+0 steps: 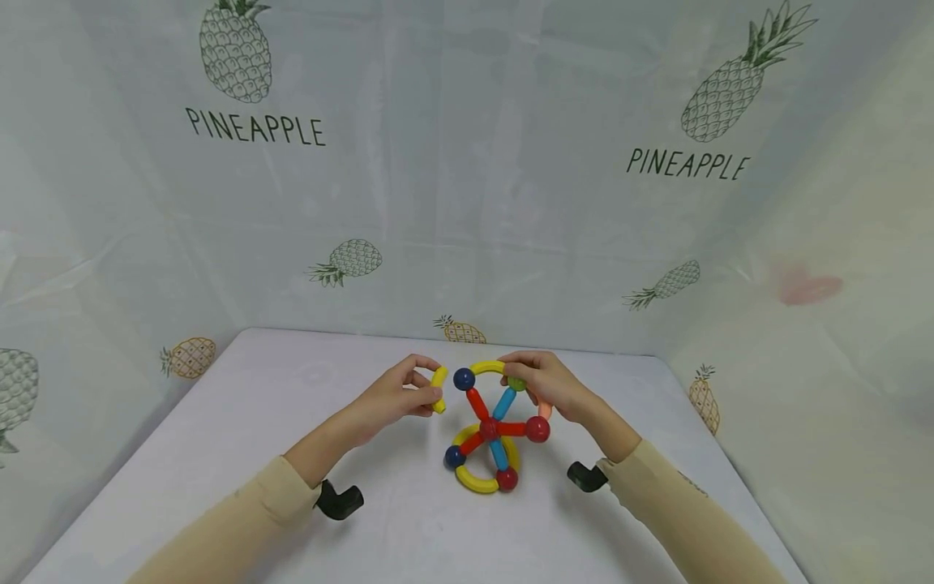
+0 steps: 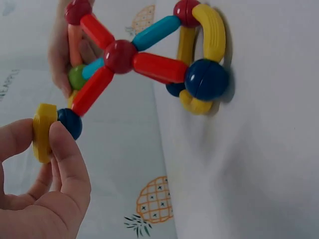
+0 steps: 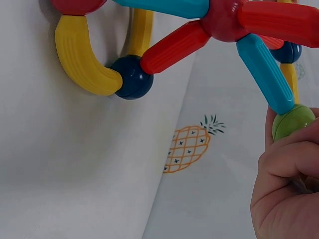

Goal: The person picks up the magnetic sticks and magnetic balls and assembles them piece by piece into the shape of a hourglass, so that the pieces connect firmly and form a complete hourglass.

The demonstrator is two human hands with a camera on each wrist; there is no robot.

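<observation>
My left hand (image 1: 394, 393) pinches a short curved yellow rod (image 1: 439, 391) between thumb and fingers. In the left wrist view this rod (image 2: 43, 132) is beside a dark blue ball (image 2: 70, 124) of a ball-and-rod building toy; whether they touch I cannot tell. The toy stands on a ring of curved yellow rods (image 1: 476, 484) and balls. From its red centre ball (image 1: 490, 428), straight red and light blue rods spread to outer balls. My right hand (image 1: 546, 380) grips the toy's upper right at a green ball (image 3: 293, 122), partly covering an upper curved yellow rod (image 1: 487, 367) and a pink rod (image 1: 545, 410).
The toy stands on a white table (image 1: 394, 519), towards its far side. Behind and beside the table hangs a pale sheet (image 1: 467, 203) printed with pineapples. Black wrist-worn pieces (image 1: 339, 500) stick out below both sleeves.
</observation>
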